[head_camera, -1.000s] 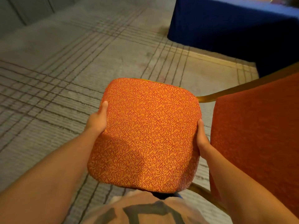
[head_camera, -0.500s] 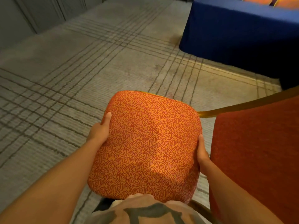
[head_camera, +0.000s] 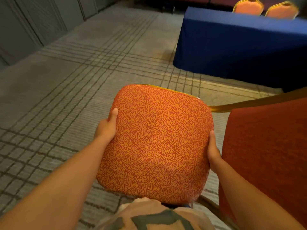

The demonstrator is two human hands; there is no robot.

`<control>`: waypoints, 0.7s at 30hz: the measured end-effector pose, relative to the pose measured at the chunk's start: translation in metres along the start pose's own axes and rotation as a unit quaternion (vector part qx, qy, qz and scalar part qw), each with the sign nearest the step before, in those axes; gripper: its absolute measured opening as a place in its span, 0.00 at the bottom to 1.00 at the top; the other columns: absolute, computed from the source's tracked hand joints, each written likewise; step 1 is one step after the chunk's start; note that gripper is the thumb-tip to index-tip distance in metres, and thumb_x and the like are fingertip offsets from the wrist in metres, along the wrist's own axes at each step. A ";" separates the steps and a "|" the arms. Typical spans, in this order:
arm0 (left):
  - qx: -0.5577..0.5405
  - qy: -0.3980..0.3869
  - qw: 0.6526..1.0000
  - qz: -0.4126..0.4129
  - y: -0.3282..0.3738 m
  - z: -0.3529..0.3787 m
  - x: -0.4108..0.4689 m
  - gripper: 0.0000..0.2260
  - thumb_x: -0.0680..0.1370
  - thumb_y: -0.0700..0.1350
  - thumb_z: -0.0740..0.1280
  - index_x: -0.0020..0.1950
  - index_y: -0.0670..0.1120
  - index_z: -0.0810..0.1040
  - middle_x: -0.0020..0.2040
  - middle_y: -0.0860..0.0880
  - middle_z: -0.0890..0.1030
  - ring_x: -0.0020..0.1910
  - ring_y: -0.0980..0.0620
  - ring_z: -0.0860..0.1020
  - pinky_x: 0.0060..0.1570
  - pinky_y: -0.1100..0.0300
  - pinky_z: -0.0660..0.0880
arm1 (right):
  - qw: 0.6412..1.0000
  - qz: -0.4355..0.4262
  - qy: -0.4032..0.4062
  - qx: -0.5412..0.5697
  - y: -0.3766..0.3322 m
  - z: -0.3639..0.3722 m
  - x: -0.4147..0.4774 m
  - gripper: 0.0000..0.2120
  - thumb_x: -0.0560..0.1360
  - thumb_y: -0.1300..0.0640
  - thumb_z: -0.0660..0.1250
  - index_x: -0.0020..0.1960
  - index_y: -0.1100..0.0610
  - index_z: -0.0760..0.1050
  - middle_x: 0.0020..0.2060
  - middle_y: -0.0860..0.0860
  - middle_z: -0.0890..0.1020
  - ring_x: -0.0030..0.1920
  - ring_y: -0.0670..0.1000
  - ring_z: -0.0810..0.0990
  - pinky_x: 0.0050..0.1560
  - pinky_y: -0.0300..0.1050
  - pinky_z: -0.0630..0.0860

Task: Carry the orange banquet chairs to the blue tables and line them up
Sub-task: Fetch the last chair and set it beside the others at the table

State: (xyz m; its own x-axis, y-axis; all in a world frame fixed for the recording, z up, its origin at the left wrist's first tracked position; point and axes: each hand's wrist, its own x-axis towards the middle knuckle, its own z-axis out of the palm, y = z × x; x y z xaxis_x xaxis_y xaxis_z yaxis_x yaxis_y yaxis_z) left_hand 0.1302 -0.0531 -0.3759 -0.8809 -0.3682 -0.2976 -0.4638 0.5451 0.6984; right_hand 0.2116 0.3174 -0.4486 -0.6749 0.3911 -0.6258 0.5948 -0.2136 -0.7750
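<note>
We count three orange banquet chairs. The carried chair (head_camera: 156, 143) is held above the carpet (head_camera: 66, 97), close in front of the person's torso, with its patterned seat facing the camera. The left far chair (head_camera: 247, 6) and the right far chair (head_camera: 281, 11) stand side by side behind the blue table (head_camera: 232, 47) at top right, well apart from the carried chair.

We count one blue table and two hands. The left hand (head_camera: 106, 128) grips the seat's left edge, thumb laid on the upholstery. The right hand (head_camera: 213, 151) grips the right edge in the same manner.

The floor is grey carpet crossed by dark grid lines, with a tan band near the table. Grey wall panels (head_camera: 25, 22) line the left side of the room. The blue cloth hangs down to the floor.

A plain red padded panel (head_camera: 265, 146) sits just right of the seat, and a gold frame bar (head_camera: 249, 103) runs from the seat's far corner along its top. The picture edge cuts the panel off. The seat hides the fingers of both hands and the carried chair's legs. Only the blurred backrest tops of the far chairs show. A printed shirt (head_camera: 157, 218) fills the bottom edge.
</note>
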 end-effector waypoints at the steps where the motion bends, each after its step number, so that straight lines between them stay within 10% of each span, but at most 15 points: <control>1: 0.001 0.004 1.000 0.002 0.013 -0.001 0.023 0.44 0.74 0.73 0.47 0.62 0.36 0.77 0.61 0.32 0.77 0.62 0.36 0.75 0.60 0.48 0.70 | 1.000 -0.003 -0.001 0.001 -0.018 0.012 0.012 0.62 0.47 0.12 0.53 0.69 0.50 0.73 0.64 0.54 0.79 0.64 0.57 0.75 0.70 0.58 0.67; 11: -0.010 -0.028 0.999 -0.027 0.100 0.041 0.233 0.42 0.75 0.71 0.48 0.62 0.36 0.77 0.61 0.32 0.77 0.62 0.36 0.74 0.61 0.49 0.70 | 1.000 0.010 -0.006 -0.012 -0.163 0.123 0.155 0.55 0.57 0.15 0.52 0.72 0.49 0.70 0.65 0.55 0.77 0.64 0.58 0.75 0.69 0.57 0.69; 21: 0.003 -0.004 0.997 -0.072 0.202 0.045 0.432 0.41 0.77 0.69 0.49 0.63 0.33 0.76 0.62 0.30 0.75 0.64 0.36 0.73 0.62 0.50 0.69 | 0.996 0.032 -0.072 -0.039 -0.301 0.230 0.352 0.59 0.46 0.13 0.57 0.68 0.46 0.74 0.61 0.54 0.81 0.59 0.58 0.79 0.66 0.61 0.71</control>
State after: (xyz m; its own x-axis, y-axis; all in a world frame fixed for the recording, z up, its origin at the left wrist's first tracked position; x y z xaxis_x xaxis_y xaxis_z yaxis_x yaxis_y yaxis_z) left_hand -0.3480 -0.0679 -0.3932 -0.8063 -0.4361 -0.3997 -0.5855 0.4926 0.6438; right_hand -0.3057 0.3132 -0.4562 -0.6864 0.2457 -0.6845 0.6674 -0.1612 -0.7271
